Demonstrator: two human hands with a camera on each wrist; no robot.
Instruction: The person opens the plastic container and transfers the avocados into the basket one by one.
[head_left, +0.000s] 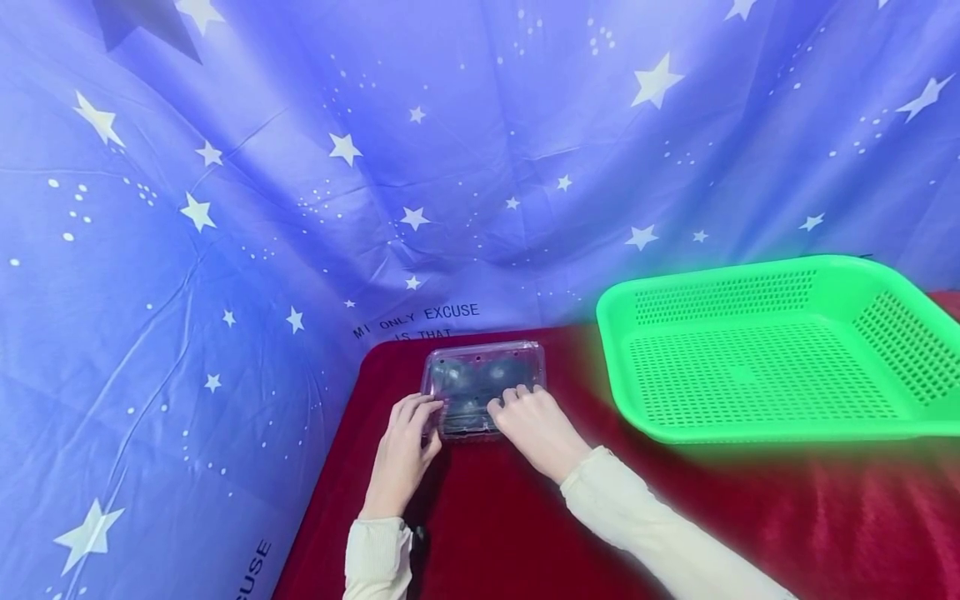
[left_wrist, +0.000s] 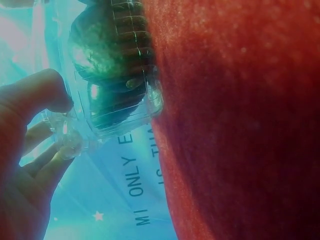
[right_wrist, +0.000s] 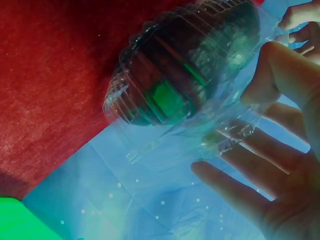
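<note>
Plastic box [head_left: 480, 379], dark round items [left_wrist: 102, 55] inside, sat on red surface [head_left: 480, 517]; left hand [head_left: 405, 446] pinched its left edge, right hand [head_left: 536, 425] its right side. Green basket [head_left: 750, 433] stood rightward.

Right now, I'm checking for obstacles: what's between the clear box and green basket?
In the head view: red cloth, bare farther back; nearer, the right hand at the box.
</note>
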